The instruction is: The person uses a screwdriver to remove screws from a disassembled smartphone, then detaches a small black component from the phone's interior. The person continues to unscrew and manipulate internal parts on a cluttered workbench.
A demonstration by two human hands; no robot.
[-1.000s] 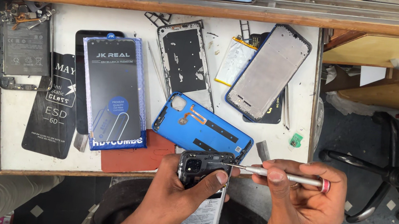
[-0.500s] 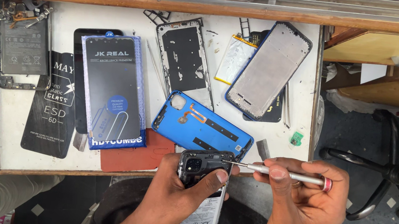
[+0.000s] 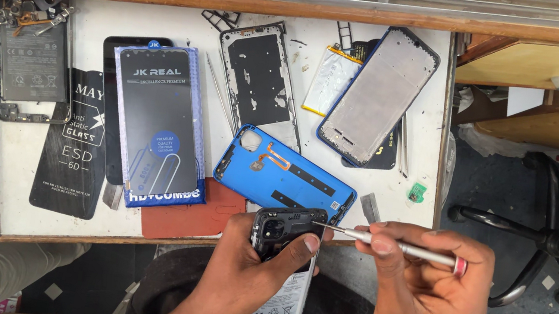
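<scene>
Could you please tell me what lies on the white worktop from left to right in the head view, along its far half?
Opened phone with exposed battery → boxed screen protector in blue packaging → bare black phone frame → pale battery pouch → grey phone mid-frame with dark blue edge → small green circuit piece.

- Screwdriver (image 3: pixel 400 248) — slim shaft of bright, smooth metal.
- Opened phone (image 3: pixel 278 278) — matt black plastic at the camera end, with a glossy white battery label below.
- Blue back cover (image 3: pixel 284 177) — smooth plastic with a slight sheen.
- Worktop (image 3: pixel 396 184) — matt white surface, scuffed, edged in bare wood.
- Phone frame (image 3: pixel 378 94) — dull grey metal plate, dark rim.
- Screen-guard box (image 3: pixel 160 126) — glossy card.
</scene>
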